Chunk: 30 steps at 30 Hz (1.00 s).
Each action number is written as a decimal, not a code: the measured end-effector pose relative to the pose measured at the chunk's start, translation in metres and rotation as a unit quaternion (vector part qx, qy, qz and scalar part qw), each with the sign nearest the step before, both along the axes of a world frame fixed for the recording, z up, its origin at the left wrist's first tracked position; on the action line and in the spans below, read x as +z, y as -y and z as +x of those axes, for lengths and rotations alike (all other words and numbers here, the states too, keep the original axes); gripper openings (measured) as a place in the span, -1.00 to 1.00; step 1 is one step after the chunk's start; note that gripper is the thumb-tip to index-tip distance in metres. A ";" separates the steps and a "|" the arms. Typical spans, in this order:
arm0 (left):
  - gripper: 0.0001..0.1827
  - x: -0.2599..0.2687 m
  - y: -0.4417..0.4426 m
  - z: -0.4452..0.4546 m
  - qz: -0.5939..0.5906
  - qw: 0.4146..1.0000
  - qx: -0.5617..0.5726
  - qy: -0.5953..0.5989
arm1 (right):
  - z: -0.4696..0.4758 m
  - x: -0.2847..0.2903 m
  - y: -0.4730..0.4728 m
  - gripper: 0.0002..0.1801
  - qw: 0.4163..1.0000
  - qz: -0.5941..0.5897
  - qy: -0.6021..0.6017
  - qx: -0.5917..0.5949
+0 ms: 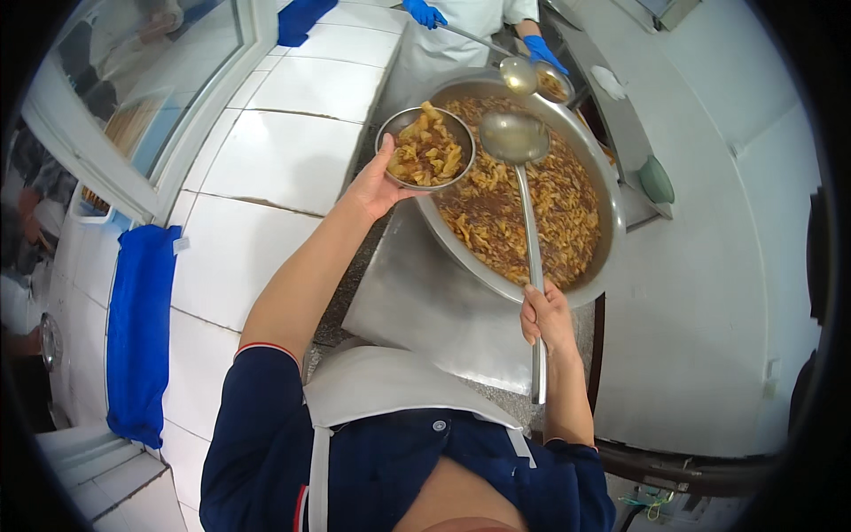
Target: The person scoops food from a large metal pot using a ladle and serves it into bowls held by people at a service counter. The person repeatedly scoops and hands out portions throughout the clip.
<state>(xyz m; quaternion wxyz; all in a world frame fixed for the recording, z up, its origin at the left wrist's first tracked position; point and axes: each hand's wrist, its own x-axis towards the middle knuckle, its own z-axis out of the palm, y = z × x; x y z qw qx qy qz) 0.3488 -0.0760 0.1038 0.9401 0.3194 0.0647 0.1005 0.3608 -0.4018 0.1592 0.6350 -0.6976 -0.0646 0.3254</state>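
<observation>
My left hand (379, 183) holds a round metal bowl (470, 163) by its rim and underside, with cooked cabbage-like food (429, 153) heaped in it. The bowl is just over the left edge of a large metal basin (615, 226) of the same brown, saucy food. In my right hand (548, 316) is the long handle of a metal ladle (514, 136); the ladle's bowl is over the food, and whether it touches it I cannot tell.
Across the basin a co-worker in blue gloves (544, 53) holds another ladle (518, 75) and a bowl of food (553, 82). White tiles (279, 153) and a blue cloth (139, 332) lie left. A green bowl (657, 179) stands at the right beside a metal ledge.
</observation>
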 end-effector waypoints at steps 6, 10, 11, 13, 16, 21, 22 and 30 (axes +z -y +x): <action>-0.12 0.008 -0.015 -0.028 -0.023 0.999 0.029 -0.031 | 0.019 -0.076 0.004 -0.84 0.992 -0.029 -0.104 -0.072; -0.13 0.013 -0.034 -0.090 -0.008 0.998 0.056 -0.037 | 0.041 -0.133 0.020 -0.76 0.971 0.031 -0.212 -0.111; -0.14 0.017 -0.038 -0.111 0.003 0.995 0.087 -0.041 | 0.038 -0.134 0.015 -0.74 0.960 0.030 -0.239 -0.140; -0.15 0.028 -0.051 -0.149 0.015 0.984 0.166 -0.066 | 0.045 -0.148 0.015 -0.73 0.955 0.053 -0.253 -0.148; -0.19 0.040 -0.069 -0.221 0.021 0.949 0.295 -0.109 | 0.042 -0.144 0.002 -0.74 0.950 0.038 -0.245 -0.190; -0.26 0.056 -0.107 -0.335 0.081 0.858 0.494 -0.116 | 0.040 -0.135 -0.006 -0.74 0.961 0.045 -0.234 -0.138; -0.27 0.057 -0.117 -0.356 0.061 0.849 0.513 -0.112 | 0.042 -0.134 -0.005 -0.73 0.964 0.038 -0.231 -0.129; -0.24 0.059 -0.194 -0.454 0.015 0.741 0.665 -0.095 | 0.039 -0.138 -0.001 -0.71 0.987 -0.100 -0.065 -0.111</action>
